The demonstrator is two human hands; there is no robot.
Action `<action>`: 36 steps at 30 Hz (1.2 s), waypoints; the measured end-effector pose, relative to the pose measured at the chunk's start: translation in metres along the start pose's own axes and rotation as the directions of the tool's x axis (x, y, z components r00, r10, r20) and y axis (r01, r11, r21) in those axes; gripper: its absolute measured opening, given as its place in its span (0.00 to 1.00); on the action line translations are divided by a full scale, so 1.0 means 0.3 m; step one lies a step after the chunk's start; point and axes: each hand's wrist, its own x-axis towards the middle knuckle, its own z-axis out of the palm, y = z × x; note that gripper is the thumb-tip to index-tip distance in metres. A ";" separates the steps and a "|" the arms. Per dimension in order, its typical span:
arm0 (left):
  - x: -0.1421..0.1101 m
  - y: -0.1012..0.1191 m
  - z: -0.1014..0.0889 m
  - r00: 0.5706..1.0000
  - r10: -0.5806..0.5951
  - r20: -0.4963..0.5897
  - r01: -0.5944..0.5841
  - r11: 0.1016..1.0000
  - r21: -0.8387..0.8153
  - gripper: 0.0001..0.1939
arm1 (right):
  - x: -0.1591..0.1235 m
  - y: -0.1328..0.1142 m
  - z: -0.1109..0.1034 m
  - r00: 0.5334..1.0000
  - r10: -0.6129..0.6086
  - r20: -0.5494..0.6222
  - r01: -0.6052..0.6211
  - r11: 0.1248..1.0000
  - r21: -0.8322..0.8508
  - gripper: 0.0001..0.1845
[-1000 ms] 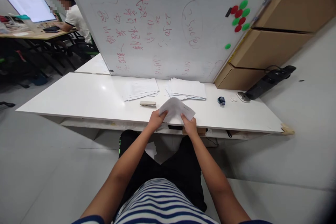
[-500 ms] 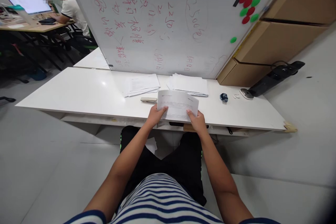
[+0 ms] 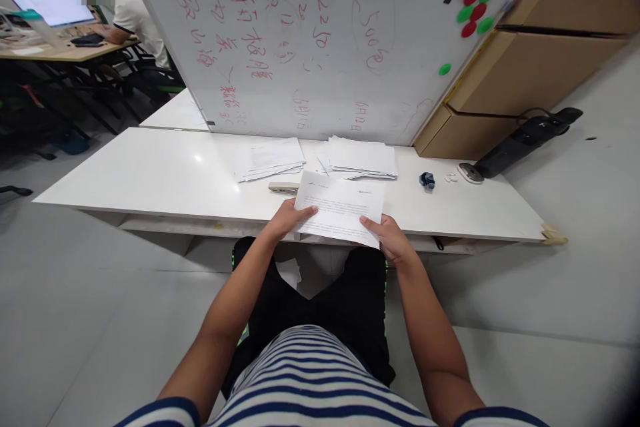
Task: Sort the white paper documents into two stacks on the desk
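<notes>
Both hands hold a printed sheet of paper (image 3: 340,207) over the front edge of the low white table (image 3: 150,173). My left hand (image 3: 285,219) grips its lower left corner, thumb on top. My right hand (image 3: 390,239) pinches its lower right corner. The sheet lies nearly flat, text facing up. A beige stapler (image 3: 283,187) rests on the table just left of the sheet. Behind it are two stacks of paper, a left stack (image 3: 269,159) and a right stack (image 3: 361,158).
A whiteboard (image 3: 325,33) with red writing and red and green magnets leans at the table's back. A small blue object (image 3: 427,180) and a mouse (image 3: 467,173) lie at the right. Cardboard boxes (image 3: 530,73) stand behind. Another person (image 3: 133,13) sits at a far desk with a monitor.
The sheet was bent and tilted up between my hands; now it is spread open and lowered flat toward me. My right hand slid outward to the corner.
</notes>
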 end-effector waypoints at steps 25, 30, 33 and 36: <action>0.408 -0.061 -0.254 0.951 0.301 -0.068 -0.079 0.450 0.889 0.27 | 0.191 0.035 0.053 0.996 0.054 -0.065 -0.056 0.998 -0.031 0.23; 0.421 -0.073 -0.264 0.938 0.345 -0.008 -0.155 0.441 0.884 0.25 | 0.210 0.016 0.071 0.998 0.067 0.009 -0.066 0.996 -0.053 0.23; 0.422 -0.071 -0.269 0.937 0.349 0.029 -0.189 0.434 0.881 0.24 | 0.215 0.012 0.124 0.995 0.092 0.025 -0.090 0.995 -0.051 0.22; 0.421 -0.069 -0.273 0.936 0.341 0.083 -0.231 0.421 0.877 0.25 | 0.234 0.025 0.177 0.995 0.099 0.014 -0.098 0.994 -0.055 0.20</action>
